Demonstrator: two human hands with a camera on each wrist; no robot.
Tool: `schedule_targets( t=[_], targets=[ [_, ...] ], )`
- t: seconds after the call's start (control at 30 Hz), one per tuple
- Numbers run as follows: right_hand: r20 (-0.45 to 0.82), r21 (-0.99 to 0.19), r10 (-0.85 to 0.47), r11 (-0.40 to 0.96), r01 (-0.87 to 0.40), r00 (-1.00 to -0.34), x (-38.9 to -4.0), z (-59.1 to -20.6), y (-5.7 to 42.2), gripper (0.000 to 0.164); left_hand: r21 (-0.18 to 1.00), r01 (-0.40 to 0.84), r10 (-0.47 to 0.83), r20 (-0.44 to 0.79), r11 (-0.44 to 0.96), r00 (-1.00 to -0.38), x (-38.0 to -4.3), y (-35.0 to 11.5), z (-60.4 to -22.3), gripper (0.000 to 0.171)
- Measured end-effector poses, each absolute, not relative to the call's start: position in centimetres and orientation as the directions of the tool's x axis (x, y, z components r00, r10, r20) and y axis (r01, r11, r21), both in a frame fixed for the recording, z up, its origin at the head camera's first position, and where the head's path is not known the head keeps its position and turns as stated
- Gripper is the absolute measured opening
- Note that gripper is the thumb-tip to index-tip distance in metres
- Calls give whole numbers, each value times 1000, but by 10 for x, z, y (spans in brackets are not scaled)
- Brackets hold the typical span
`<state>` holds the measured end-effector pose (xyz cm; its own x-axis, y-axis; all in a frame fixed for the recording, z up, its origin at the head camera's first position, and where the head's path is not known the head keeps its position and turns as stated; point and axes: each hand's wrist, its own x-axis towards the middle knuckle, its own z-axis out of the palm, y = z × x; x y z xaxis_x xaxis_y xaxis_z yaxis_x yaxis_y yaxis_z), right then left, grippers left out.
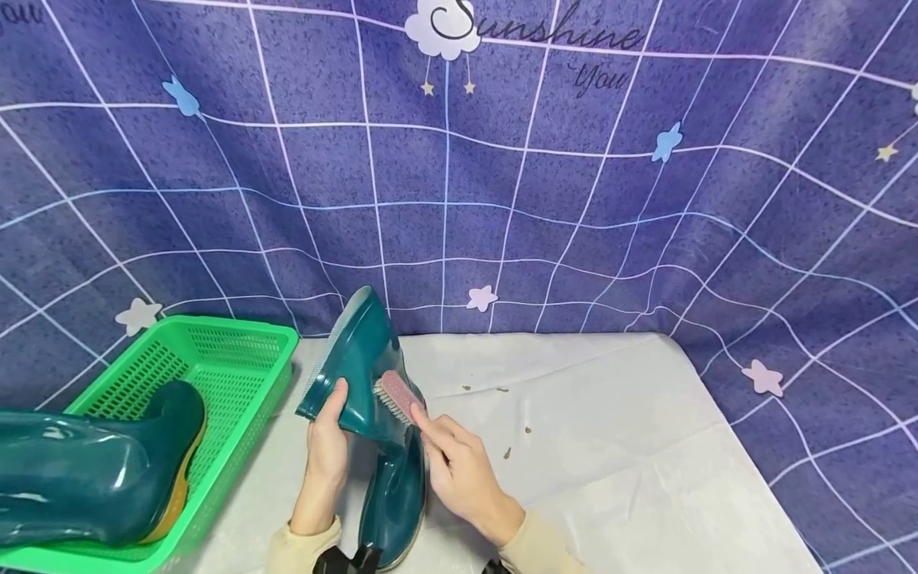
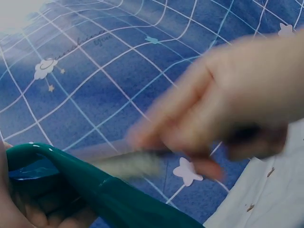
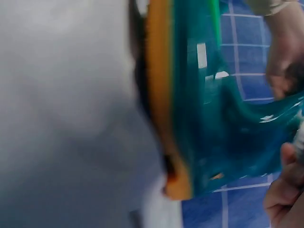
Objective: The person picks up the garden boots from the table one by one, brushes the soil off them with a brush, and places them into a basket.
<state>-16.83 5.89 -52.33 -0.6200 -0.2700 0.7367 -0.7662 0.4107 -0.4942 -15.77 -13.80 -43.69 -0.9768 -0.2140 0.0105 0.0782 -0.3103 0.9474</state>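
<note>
A dark green rubber boot [image 1: 394, 494] stands tilted on the white-covered table, its shaft leaning back to the left. My left hand [image 1: 328, 446] grips the shaft near the opening, the thumb on the outside; in the left wrist view its fingers [image 2: 38, 216] show inside the rim. In my right hand [image 1: 462, 474] is a pink scrub brush [image 1: 397, 391], its pale bristles against the shaft. The right wrist view shows the boot's yellow-orange sole [image 3: 161, 76] and a small brown speck [image 3: 217, 175] on the green rubber near the heel.
To the left, a second green boot [image 1: 93, 470] lies on its side in a green plastic basket [image 1: 237, 319]. Several small brown bits [image 1: 507, 453] are scattered over the white cloth [image 1: 610, 470]. Behind the table hangs a blue grid-patterned curtain [image 1: 459, 175].
</note>
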Motion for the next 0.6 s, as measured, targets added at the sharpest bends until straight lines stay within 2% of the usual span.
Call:
schedule_targets(
  t=[0.1, 0.17, 0.23, 0.33, 0.4, 0.53, 0.6],
  targets=[
    [681, -522, -219, 525, -673, -699, -168, -526, 61, 46, 947, 69, -216, 0, -313, -976, -156, -138, -437, 53],
    [658, -548, -181, 551, -629, -731, -168, -526, 61, 45, 944, 58, -215, -14, -326, -977, -156, -139, -437, 53],
    [689, -550, -171, 509, -662, -704, -168, -526, 61, 45, 942, 49, -196, -18, -331, -980, -156, -139, -436, 53],
    [763, -500, -216, 401, -768, -610, -169, -525, 59, 48, 944, 50, -187, -12, -325, -982, -157, -137, -436, 51],
    [779, -465, -242, 396, -792, -579, -170, -526, 58, 48, 947, 61, -201, -4, -315, -980, -158, -137, -436, 51],
    [724, -511, -201, 487, -708, -660, -170, -527, 58, 46, 946, 60, -232, -16, -318, -973, -159, -143, -436, 48],
    [718, -524, -191, 483, -701, -669, -168, -526, 57, 46, 944, 49, -230, -29, -326, -973, -159, -147, -436, 42]
  ],
)
